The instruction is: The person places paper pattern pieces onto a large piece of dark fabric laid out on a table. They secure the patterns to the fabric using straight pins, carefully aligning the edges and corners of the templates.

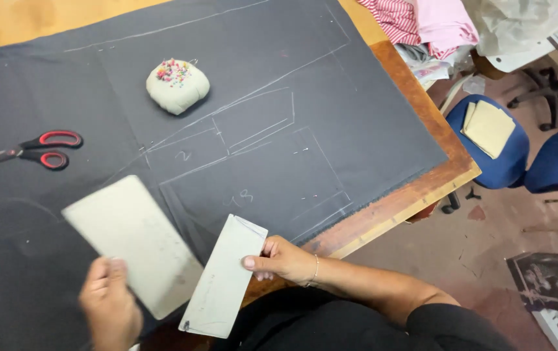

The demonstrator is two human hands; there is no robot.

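Your right hand (282, 259) has its fingers clamped on the upper right edge of a narrow grey card pattern piece (224, 286), thumb on top, its long axis running from those fingers down and leftward off the tabletop (396, 201) edge. Your left hand (109, 305) pinches the near end of a wider grey card piece (129, 244), which lies away from those fingers, up and left across the dark chalk-marked fabric (259, 78). Beyond both sets of fingers sit red-handled scissors (35, 151) (well apart, toward the left hand) and a pincushion (177, 85).
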